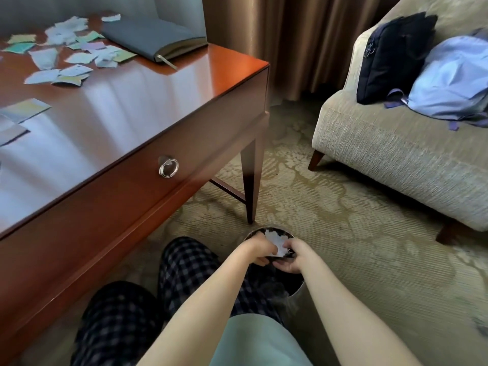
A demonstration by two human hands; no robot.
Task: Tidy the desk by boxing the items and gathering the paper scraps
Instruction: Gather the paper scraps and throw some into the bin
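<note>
My left hand (260, 249) and my right hand (293, 256) meet low over a round dark waste bin (295, 299) on the carpet, right of the desk leg. Both pinch a bunch of white paper scraps (276, 241) over the bin's mouth. On the wooden desk (126, 107), several torn scraps (66, 48) in white, green and pale blue lie spread at the far left. A closed grey notebook (153, 38) rests behind them. More paper pieces (23, 110) lie at the left edge.
The desk's drawer has a silver ring pull (168, 167). A beige armchair (396, 143) at the right carries a black bag (390, 56) and a light blue backpack (454, 77). Brown curtains (303, 35) hang behind. My plaid-trousered legs (148, 299) are below.
</note>
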